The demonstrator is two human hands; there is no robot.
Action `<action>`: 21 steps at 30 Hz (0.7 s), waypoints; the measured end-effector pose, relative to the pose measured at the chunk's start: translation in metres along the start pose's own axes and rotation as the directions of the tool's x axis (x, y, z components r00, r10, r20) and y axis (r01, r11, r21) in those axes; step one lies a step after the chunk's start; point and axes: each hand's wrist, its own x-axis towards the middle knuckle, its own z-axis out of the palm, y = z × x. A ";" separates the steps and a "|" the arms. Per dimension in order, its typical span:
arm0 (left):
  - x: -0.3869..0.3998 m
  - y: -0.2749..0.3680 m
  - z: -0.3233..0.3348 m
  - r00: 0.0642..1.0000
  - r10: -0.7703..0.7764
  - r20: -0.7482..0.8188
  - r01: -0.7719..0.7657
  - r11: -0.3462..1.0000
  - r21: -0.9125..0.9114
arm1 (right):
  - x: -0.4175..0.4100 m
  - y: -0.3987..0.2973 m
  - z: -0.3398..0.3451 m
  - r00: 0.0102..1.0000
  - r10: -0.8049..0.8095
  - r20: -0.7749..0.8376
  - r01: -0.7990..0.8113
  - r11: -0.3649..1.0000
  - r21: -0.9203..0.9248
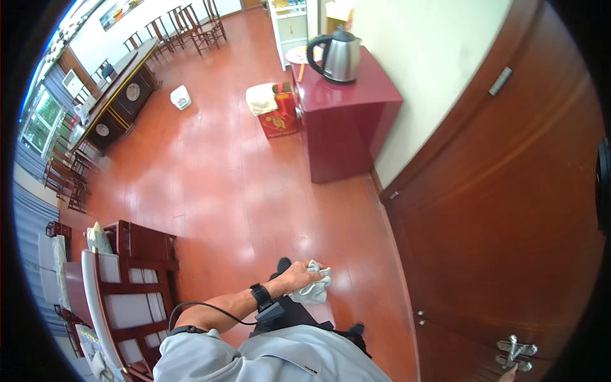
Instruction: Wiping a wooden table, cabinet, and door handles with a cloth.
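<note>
My left hand (297, 278) grips a crumpled pale cloth (312, 289) in front of my body, above the floor. A black strap and a small cabled device sit on that wrist. At the lower right, only a little of my right hand (509, 375) shows, with a fingertip against or very close to the metal door handles (517, 351). The rest of that hand is cut off by the picture's edge, so its grip is hidden. Those handles are fixed to a brown wooden door (496, 229) on my right.
A dark red cabinet (351, 107) stands ahead by the wall, bearing a steel kettle (341, 59). Beside it is a red box (279, 117) with a cloth on top. A white bin-like container (181, 97) sits on the floor. Wooden seating (133, 286) is at left.
</note>
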 end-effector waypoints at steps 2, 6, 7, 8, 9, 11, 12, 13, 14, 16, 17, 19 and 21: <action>0.011 -0.013 -0.062 0.999 0.005 -0.050 -0.008 0.997 -0.070 | -0.027 -0.059 0.052 0.997 0.030 0.075 -0.034 0.998 0.056; 0.018 0.008 -0.167 0.989 0.005 -0.150 -0.043 0.965 -0.257 | -0.050 -0.185 0.127 0.971 0.043 0.234 -0.075 0.989 0.130; 0.020 0.015 -0.191 0.987 -0.002 -0.163 -0.059 0.929 -0.366 | -0.047 -0.217 0.148 0.960 0.032 0.280 -0.076 0.986 0.150; 0.022 0.022 -0.210 0.982 0.001 -0.187 -0.075 0.919 -0.387 | -0.044 -0.249 0.170 0.944 0.017 0.329 -0.077 0.982 0.170; 0.024 0.031 -0.227 0.972 0.025 -0.232 -0.131 0.880 -0.457 | -0.043 -0.280 0.195 0.925 0.005 0.379 -0.084 0.978 0.193; 0.030 0.053 -0.257 0.962 0.070 -0.266 -0.210 0.811 -0.546 | -0.051 -0.343 0.277 0.805 0.092 0.587 -0.344 0.877 0.335; 0.020 0.058 -0.275 0.949 0.084 -0.303 -0.247 0.794 -0.555 | -0.075 -0.447 0.331 0.698 0.011 0.716 -0.372 0.860 0.350; 0.013 0.072 -0.289 0.943 0.114 -0.313 -0.280 0.781 -0.559 | -0.091 -0.509 0.373 0.592 -0.165 0.789 -0.140 0.943 0.303; 0.008 0.082 -0.304 0.932 0.104 -0.347 -0.295 0.773 -0.562 | -0.113 -0.591 0.401 0.449 -0.281 0.848 -0.180 0.901 0.394; 0.005 0.103 -0.338 0.928 0.093 -0.361 -0.317 0.707 -0.632 | -0.150 -0.708 0.453 0.157 -0.484 0.861 -0.032 0.869 0.494; 0.004 0.109 -0.356 0.918 0.080 -0.388 -0.329 0.702 -0.632 | -0.170 -0.759 0.474 0.038 -0.535 0.844 -0.004 0.845 0.535; 0.009 0.123 -0.400 0.901 0.137 -0.412 -0.410 0.579 -0.705 | -0.205 -0.827 0.533 -0.150 -0.709 0.689 -0.108 0.704 0.702; 0.012 0.124 -0.445 0.877 0.112 -0.468 -0.450 0.536 -0.714 | -0.229 -0.883 0.576 -0.254 -0.714 0.653 -0.054 0.684 0.727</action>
